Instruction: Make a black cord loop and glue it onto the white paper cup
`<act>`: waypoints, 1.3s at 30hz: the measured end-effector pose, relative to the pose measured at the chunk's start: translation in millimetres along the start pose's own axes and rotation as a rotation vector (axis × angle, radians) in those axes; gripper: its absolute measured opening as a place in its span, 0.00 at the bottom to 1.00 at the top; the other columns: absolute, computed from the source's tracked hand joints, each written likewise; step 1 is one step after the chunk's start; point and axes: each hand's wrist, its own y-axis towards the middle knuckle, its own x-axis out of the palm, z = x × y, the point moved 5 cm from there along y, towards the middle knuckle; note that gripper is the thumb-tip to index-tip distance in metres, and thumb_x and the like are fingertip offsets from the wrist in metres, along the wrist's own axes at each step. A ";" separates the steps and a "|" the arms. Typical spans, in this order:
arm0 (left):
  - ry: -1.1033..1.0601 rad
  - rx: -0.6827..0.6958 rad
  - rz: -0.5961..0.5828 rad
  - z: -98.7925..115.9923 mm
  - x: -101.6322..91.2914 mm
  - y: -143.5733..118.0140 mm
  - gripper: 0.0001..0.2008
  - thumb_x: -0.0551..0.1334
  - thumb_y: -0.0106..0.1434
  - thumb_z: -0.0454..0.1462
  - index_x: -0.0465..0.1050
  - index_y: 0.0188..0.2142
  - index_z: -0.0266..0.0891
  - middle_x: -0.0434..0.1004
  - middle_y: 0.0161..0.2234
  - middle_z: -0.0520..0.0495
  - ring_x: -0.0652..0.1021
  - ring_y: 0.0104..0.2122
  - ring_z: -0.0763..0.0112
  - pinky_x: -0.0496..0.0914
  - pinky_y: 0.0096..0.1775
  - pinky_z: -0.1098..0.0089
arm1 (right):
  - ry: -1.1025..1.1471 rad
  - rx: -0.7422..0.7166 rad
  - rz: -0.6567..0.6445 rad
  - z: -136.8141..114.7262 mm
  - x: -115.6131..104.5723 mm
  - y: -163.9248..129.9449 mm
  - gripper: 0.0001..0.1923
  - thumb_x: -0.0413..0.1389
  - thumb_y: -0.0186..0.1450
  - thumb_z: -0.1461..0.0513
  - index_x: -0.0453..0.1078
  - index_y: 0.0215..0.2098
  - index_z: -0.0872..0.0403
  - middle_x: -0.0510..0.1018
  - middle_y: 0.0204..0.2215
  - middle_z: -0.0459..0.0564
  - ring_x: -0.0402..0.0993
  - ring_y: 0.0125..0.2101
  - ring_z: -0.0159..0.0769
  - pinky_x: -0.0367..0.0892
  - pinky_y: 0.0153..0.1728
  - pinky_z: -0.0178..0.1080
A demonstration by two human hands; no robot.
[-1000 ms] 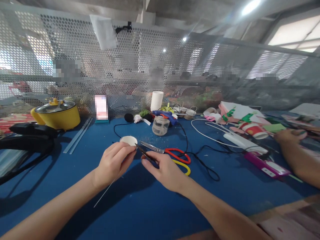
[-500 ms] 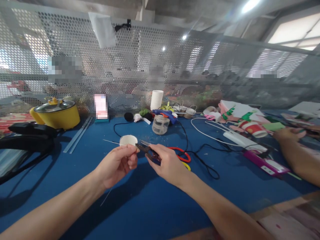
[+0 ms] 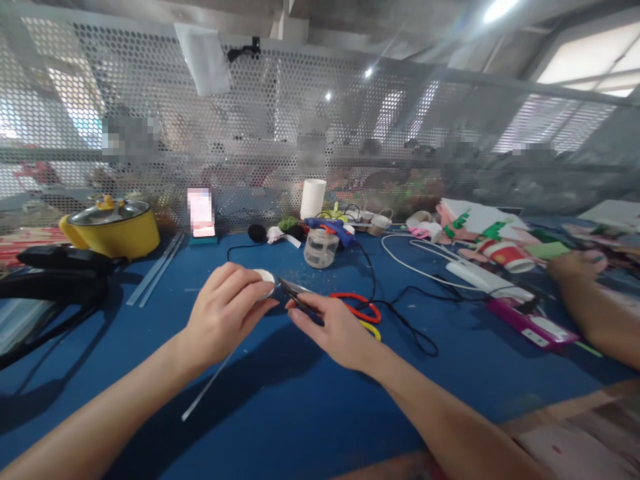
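Observation:
My left hand [image 3: 225,313] is closed around a thin pale stick [image 3: 205,390] that slants down and to the left over the blue table [image 3: 280,407]. My right hand [image 3: 333,327] grips small black snips [image 3: 296,295], whose tips point at my left fingertips. A small white paper cup [image 3: 265,275] stands just behind my left hand and is partly hidden by it. Red and yellow scissors [image 3: 361,311] lie on the table behind my right hand.
A yellow lidded pot [image 3: 113,230] stands at far left, with a phone [image 3: 201,212] against the mesh wall. A glue gun [image 3: 333,229], clear jar [image 3: 320,248], black cable [image 3: 405,320] and white power strip [image 3: 480,280] lie behind. Another person's hand [image 3: 575,267] works at right.
My left hand has turned and risen in front of the white cup, swinging the stick's long end down-left. My right hand with the snips has stayed close beside it.

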 end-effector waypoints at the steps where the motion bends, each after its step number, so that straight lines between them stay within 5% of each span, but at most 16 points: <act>1: 0.005 0.012 0.016 1.0 1.6 -1.6 0.04 0.60 0.54 0.33 0.70 0.32 0.37 0.73 0.27 0.46 0.70 0.29 0.70 0.66 0.33 0.68 | 0.011 0.001 -0.015 -0.2 2.3 -0.8 0.11 0.47 0.61 0.58 0.67 0.33 0.56 0.73 0.27 0.47 0.67 0.28 0.31 0.62 0.29 0.33; 7: -0.131 -0.130 0.074 0.9 3.1 -4.0 0.02 0.60 0.54 0.32 0.71 0.27 0.37 0.72 0.24 0.48 0.70 0.26 0.73 0.66 0.30 0.71 | -0.005 0.005 -0.025 -0.5 8.5 -3.0 0.11 0.47 0.61 0.58 0.67 0.33 0.56 0.73 0.25 0.46 0.67 0.26 0.30 0.62 0.27 0.32; 9: -0.308 -0.359 0.063 -5.6 5.9 -4.9 0.02 0.60 0.53 0.33 0.71 0.25 0.37 0.71 0.23 0.49 0.70 0.25 0.74 0.65 0.29 0.73 | -0.033 -0.014 -0.003 -0.3 8.6 -2.7 0.11 0.46 0.61 0.58 0.67 0.34 0.56 0.73 0.26 0.47 0.67 0.25 0.31 0.62 0.27 0.33; 14: -1.158 -1.245 -0.062 -11.0 36.4 -24.6 0.09 0.62 0.51 0.39 0.67 0.21 0.35 0.65 0.18 0.54 0.65 0.19 0.81 0.62 0.24 0.77 | -0.171 -0.133 0.143 -2.6 4.7 -2.0 0.08 0.48 0.60 0.63 0.66 0.35 0.57 0.73 0.30 0.51 0.68 0.30 0.34 0.63 0.33 0.36; 18: -1.538 -1.491 -0.075 -1.2 46.4 -28.5 0.11 0.66 0.46 0.38 0.65 0.20 0.34 0.64 0.16 0.56 0.63 0.18 0.84 0.62 0.25 0.79 | -0.225 -0.173 0.196 -2.9 3.1 -1.4 0.09 0.49 0.59 0.64 0.65 0.37 0.57 0.72 0.31 0.53 0.68 0.33 0.36 0.63 0.35 0.37; 26: -1.329 -1.309 -0.034 -9.6 44.6 -27.9 0.11 0.63 0.50 0.41 0.65 0.21 0.35 0.63 0.18 0.56 0.62 0.20 0.81 0.58 0.25 0.77 | -0.178 -0.131 0.110 0.4 6.1 0.2 0.09 0.49 0.60 0.60 0.66 0.35 0.56 0.73 0.29 0.50 0.68 0.28 0.33 0.63 0.30 0.35; 31: -0.997 -1.131 -0.257 -14.1 36.0 -21.1 0.14 0.53 0.57 0.43 0.68 0.24 0.35 0.68 0.21 0.51 0.66 0.21 0.77 0.60 0.25 0.75 | -0.166 -0.085 0.125 -0.1 -1.0 2.0 0.09 0.48 0.61 0.60 0.66 0.34 0.57 0.74 0.27 0.50 0.68 0.27 0.33 0.62 0.30 0.34; 34: -0.558 -0.727 -0.416 -14.1 18.5 -6.6 0.13 0.53 0.58 0.39 0.68 0.21 0.36 0.69 0.19 0.51 0.68 0.21 0.75 0.62 0.25 0.74 | -0.177 -0.044 0.150 0.1 -7.2 3.9 0.08 0.48 0.60 0.61 0.66 0.32 0.57 0.73 0.26 0.49 0.68 0.26 0.32 0.62 0.28 0.34; 39: -0.041 -0.059 -0.096 -1.1 -10.7 10.1 0.06 0.56 0.57 0.30 0.71 0.32 0.35 0.74 0.30 0.45 0.71 0.30 0.70 0.66 0.34 0.70 | -0.151 -0.031 0.113 1.4 -4.7 3.1 0.10 0.48 0.61 0.59 0.67 0.32 0.56 0.73 0.25 0.48 0.67 0.26 0.32 0.61 0.28 0.33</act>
